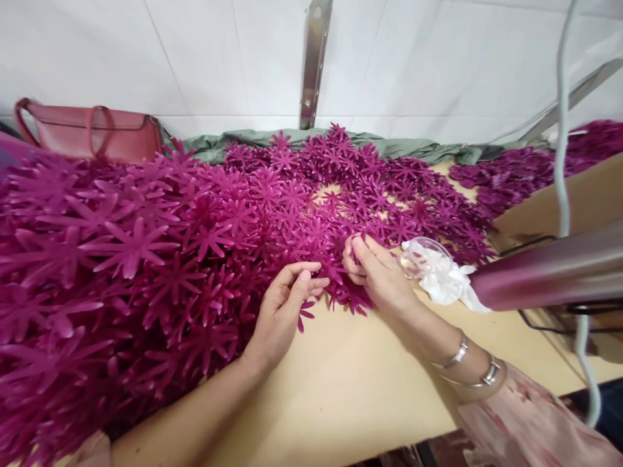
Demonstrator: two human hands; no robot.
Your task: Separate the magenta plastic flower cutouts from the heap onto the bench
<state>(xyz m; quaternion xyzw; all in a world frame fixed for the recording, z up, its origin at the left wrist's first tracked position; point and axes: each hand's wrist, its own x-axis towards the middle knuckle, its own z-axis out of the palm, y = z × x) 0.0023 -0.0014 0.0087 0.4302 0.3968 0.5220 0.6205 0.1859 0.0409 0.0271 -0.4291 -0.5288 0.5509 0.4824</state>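
Plainly, both hands worked the near edge of the heap of magenta flower cutouts (146, 259) spread across the tan table (350, 389). The right hand (377, 275) had its fingertips (357, 250) pinched on one flower (346, 293), I think. The left hand (285, 308) lay loose and half-curled against the heap, gripping nothing. Crumpled clear plastic (431, 266) sat just beside the right hand.

bright, even light falls from above, leaving only soft shadows under the left hand (282, 311) and right hand (377, 275) on the worktop (341, 389). the white tiled wall (219, 52) is nearly washed out. wide-lens distortion bends the edges: the flower pile (97, 259) at left looks stretched and soft, the metal tube (549, 269) at right blurred. the centre is sharp.
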